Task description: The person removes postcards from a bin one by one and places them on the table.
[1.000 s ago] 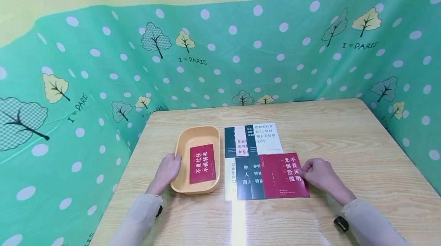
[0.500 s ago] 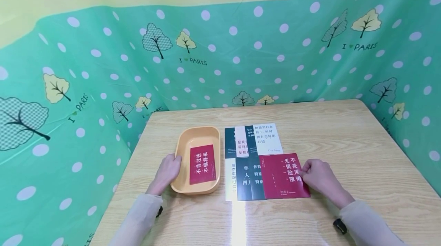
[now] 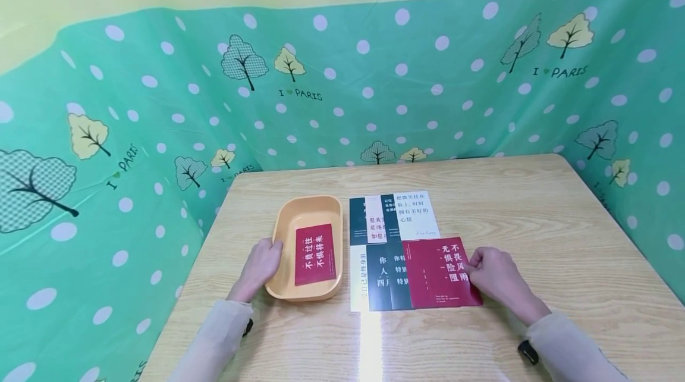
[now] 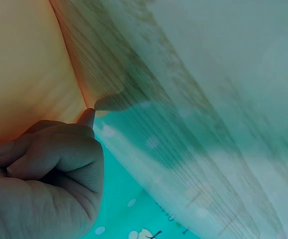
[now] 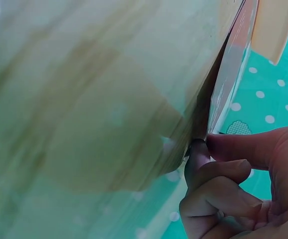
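My left hand [image 3: 263,263] grips the left side of a peach-coloured plastic basin [image 3: 283,209], its fingers curled against the outer wall [image 4: 29,59] in the left wrist view. A red card [image 3: 313,254] with white Chinese characters lies inside. To the right, my right hand [image 3: 493,272] pinches the right edge of another red card [image 3: 433,287] between thumb and forefinger. The right wrist view shows that pinch by the hand [image 5: 233,184] at the card's edge. This card overlaps a dark green card [image 3: 398,293] in the front row.
Behind the front row lie overlapping cards, a white card [image 3: 414,224] rightmost among them. A pale card [image 3: 359,293] ends the front row on the left. The wood-grain table [image 3: 514,197] extends to a green dotted curtain [image 3: 342,90] on the far side.
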{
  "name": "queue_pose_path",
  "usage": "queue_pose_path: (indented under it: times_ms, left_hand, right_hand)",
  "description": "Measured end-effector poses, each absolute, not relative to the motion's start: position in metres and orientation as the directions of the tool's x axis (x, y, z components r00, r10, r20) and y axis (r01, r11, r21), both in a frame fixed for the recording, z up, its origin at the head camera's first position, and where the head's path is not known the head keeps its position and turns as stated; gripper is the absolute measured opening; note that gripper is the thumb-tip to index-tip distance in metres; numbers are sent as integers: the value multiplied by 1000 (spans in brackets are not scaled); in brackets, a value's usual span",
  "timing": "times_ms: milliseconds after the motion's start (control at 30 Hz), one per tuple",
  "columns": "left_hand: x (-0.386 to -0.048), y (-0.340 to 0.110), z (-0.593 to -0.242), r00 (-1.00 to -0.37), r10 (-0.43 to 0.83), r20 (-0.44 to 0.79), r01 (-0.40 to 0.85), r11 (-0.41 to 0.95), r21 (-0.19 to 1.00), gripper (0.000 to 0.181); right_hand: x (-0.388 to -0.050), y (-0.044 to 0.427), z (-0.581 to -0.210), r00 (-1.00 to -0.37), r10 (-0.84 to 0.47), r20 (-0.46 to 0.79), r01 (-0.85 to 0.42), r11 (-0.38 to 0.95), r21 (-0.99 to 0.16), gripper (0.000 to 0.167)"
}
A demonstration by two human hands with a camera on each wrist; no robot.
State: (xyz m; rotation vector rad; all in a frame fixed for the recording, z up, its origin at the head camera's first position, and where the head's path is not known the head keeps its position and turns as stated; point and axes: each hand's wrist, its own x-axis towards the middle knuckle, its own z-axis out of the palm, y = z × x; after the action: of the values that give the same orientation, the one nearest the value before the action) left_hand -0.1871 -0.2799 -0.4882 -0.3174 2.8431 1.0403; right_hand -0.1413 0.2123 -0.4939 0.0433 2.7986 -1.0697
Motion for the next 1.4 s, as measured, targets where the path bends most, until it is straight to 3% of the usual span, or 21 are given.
queue_pose_path:
  times_ms: [500,1400]
  left_hand:
    - [-186,-279,-486,-974,-157,-166,-227,746,626,42]
    - [-187,-280,-488,-969,-162,-187,-245,730,638,47]
  right_hand:
    - [-144,213,-488,-975,-26,-219,111,803,-586,15]
    - [-143,213,-492,-979,-35,-202,101,776,-623,11]
